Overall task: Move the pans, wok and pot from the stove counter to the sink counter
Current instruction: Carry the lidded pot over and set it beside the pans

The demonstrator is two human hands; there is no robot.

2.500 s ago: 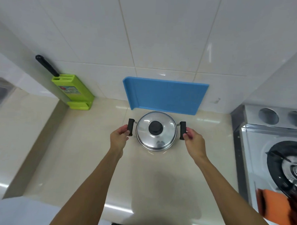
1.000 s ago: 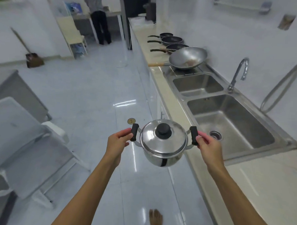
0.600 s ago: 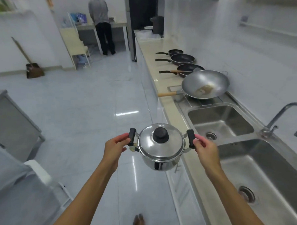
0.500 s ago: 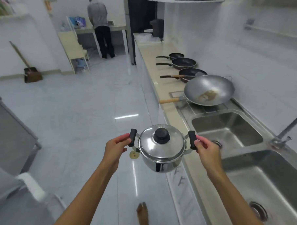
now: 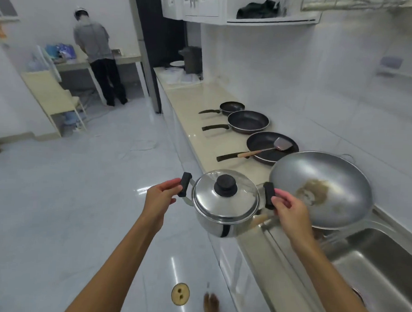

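The lidded steel pot [image 5: 224, 205] hangs in the air over the front edge of the cream counter [image 5: 201, 136], carried level by both hands. The left hand [image 5: 159, 197] has its fingers clamped on the pot's black left handle; the right hand [image 5: 290, 210] pinches the black right handle the same way. Just right of the pot, close to touching it, the wok [image 5: 321, 189] sits at the near end of the counter beside the steel sink [image 5: 375, 264]. Beyond the wok, three dark pans line up along the counter: the nearest pan [image 5: 271, 148] holds a spatula [image 5: 269, 150]. Left of the pot, the white tiled floor [image 5: 64, 196] lies wide and bare.
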